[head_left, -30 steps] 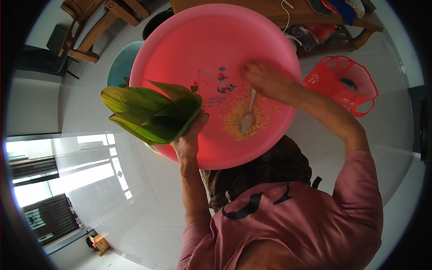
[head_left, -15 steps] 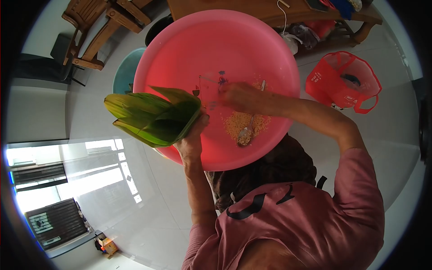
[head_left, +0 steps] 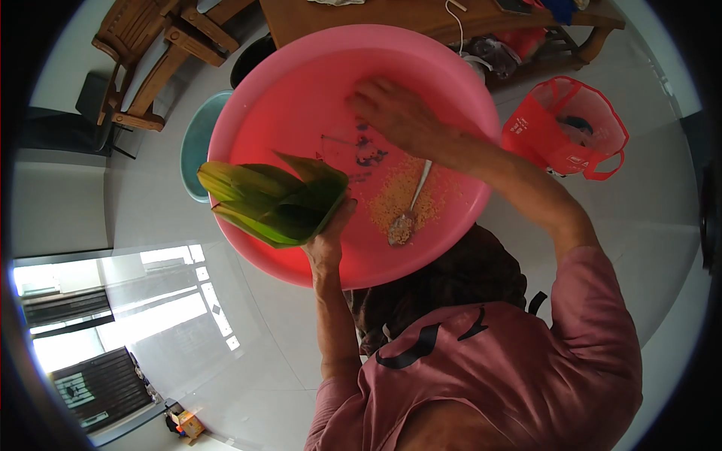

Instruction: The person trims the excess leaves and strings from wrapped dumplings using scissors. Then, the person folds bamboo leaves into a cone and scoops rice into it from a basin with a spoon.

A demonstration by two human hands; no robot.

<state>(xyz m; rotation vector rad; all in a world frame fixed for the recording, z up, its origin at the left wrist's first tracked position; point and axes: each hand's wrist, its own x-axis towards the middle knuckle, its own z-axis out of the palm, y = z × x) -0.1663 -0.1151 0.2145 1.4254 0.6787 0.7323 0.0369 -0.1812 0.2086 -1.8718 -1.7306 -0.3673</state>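
Note:
Broad green leaves (head_left: 274, 199), folded together and overlapping with their tips pointing left, are gripped by my left hand (head_left: 328, 242) at the near-left side of a big pink basin (head_left: 293, 98). Some of that hand's fingers are hidden behind the leaves. Over the far part of the basin is my right hand (head_left: 404, 120), empty, its fingers stretched out and a little blurred. Below it, on the basin floor, a metal spoon (head_left: 401, 228) lies among scattered yellowish grains (head_left: 387, 197), with some grains in its bowl.
A teal basin (head_left: 197, 150) sits on the floor, partly behind the pink one. A red bag (head_left: 553, 139) stands open at the right. Behind are a wooden table (head_left: 361, 13) and, at the far left, wooden chairs (head_left: 139, 90).
My right hand has moved away from me, deeper over the basin, with its fingers now extended. The leaves in my left hand have shifted slightly right.

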